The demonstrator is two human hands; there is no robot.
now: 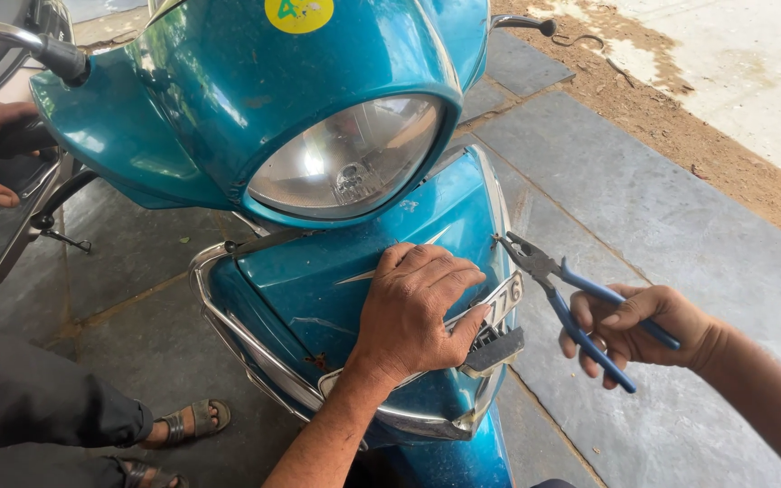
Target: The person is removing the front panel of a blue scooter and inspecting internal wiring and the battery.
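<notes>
Your left hand (418, 312) lies flat, unclenched on the scooter's front panel (354, 271); your right hand (630, 330) clamps blue-handled pliers (553, 280), whose jaws, slipping off the chrome trim (503, 217), could scratch paint.

Left hand (418, 312) lies palm down, fingers spread and slightly curled, thumb tucked toward the right, wrist bent back. Its bare forearm runs up from the bottom edge, angled steeply. Right hand (630, 330) comes in from the right edge, forearm bare and sloping down out of view at the corner. The fingers wrap round, thumb laid along the top, knuckles facing left, grip closed firm. The two hands sit near each other, not touching, the right a little lower than the left.
</notes>
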